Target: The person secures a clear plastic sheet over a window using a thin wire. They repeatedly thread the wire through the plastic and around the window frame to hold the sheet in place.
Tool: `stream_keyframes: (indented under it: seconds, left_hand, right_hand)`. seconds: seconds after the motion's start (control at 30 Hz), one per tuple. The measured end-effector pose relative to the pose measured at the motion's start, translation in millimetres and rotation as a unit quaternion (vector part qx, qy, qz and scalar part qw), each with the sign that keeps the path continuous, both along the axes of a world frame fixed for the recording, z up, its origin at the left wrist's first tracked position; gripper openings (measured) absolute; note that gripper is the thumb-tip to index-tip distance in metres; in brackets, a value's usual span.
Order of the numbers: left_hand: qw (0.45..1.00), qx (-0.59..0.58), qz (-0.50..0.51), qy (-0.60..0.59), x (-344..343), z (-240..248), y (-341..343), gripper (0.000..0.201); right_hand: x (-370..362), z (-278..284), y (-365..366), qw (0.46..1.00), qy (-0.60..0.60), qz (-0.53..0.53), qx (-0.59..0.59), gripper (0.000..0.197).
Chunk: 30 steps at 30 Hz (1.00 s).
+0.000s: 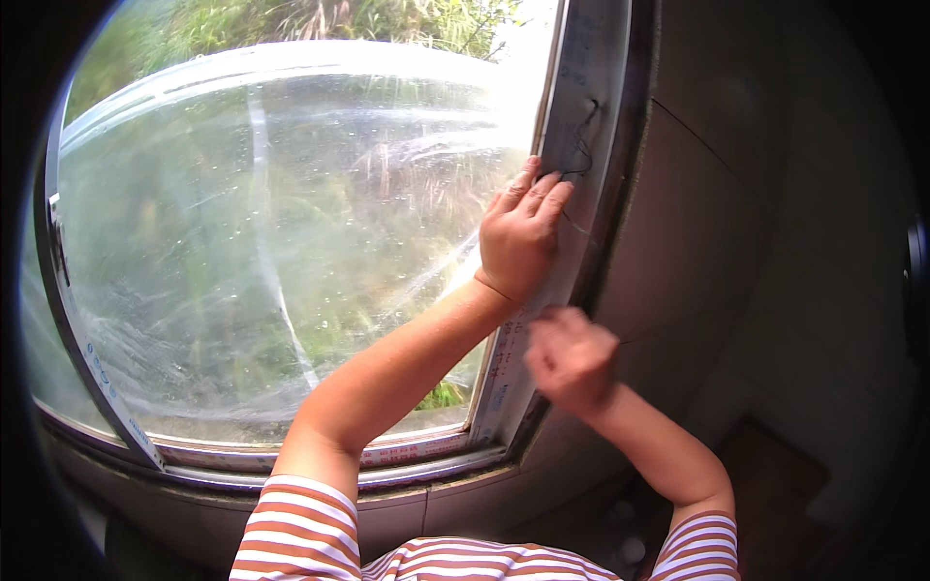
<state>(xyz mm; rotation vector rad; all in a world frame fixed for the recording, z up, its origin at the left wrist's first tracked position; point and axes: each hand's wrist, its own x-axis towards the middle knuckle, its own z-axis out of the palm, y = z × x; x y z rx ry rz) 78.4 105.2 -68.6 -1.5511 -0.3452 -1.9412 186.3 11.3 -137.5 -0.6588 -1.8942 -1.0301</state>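
Note:
My left hand [523, 232] lies against the right side of a metal window frame [499, 387], its fingers stretched upward along the inner edge. A thin dark, wire-like strand [587, 131] hangs loosely on the frame just above those fingertips. Lower down, beside the same upright, my right hand [573, 360] is curled closed and blurred by motion. Whatever it may hold is hidden. Clear, wrinkled plastic sheeting [339, 223] shows across the window opening, left of my hands.
A metal upright [82, 339] stands at the window's left side, and a sill track [417, 453] runs along the bottom. Greenery [417, 19] shows outside. A dark tiled wall [697, 252] borders the frame on the right.

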Motion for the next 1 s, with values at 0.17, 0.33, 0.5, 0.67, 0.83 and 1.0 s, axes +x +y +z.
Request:
stream_keyframes:
  seconds: [0.17, 0.33, 0.5, 0.67, 0.83, 1.0]
  left_hand:
    - [0.999, -0.008, -0.038, -0.014, 0.1, -0.8, -5.3, 0.021]
    - [0.997, -0.025, -0.07, 0.007, -1.5, -0.4, -9.3, 0.018]
    - [0.995, -0.039, -0.083, 0.029, -12.5, -0.4, -7.6, 0.018]
    - [0.993, -0.039, -0.087, 0.066, -21.7, 6.9, -11.3, 0.019]
    - [0.989, -0.041, -0.071, 0.125, -31.0, 13.3, -16.4, 0.018]
    - [0.99, -0.022, -0.049, 0.129, -33.5, 16.9, -15.4, 0.017]
  right_hand:
    - [4.9, 83.9, -7.5, 0.986, 0.05, -0.04, 0.156, 0.027]
    - [-12.0, 136.1, 3.4, 0.99, -0.021, -0.053, 0.126, 0.029]
    - [-5.2, 151.1, 27.9, 0.987, -0.101, -0.106, 0.068, 0.002]
    - [14.3, 159.5, 30.2, 0.985, -0.138, -0.077, 0.072, 0.01]
    - [26.9, 147.3, 33.6, 0.996, -0.05, 0.019, 0.072, 0.02]
    - [22.4, 168.6, 28.6, 0.884, 0.329, 0.303, -0.134, 0.028]
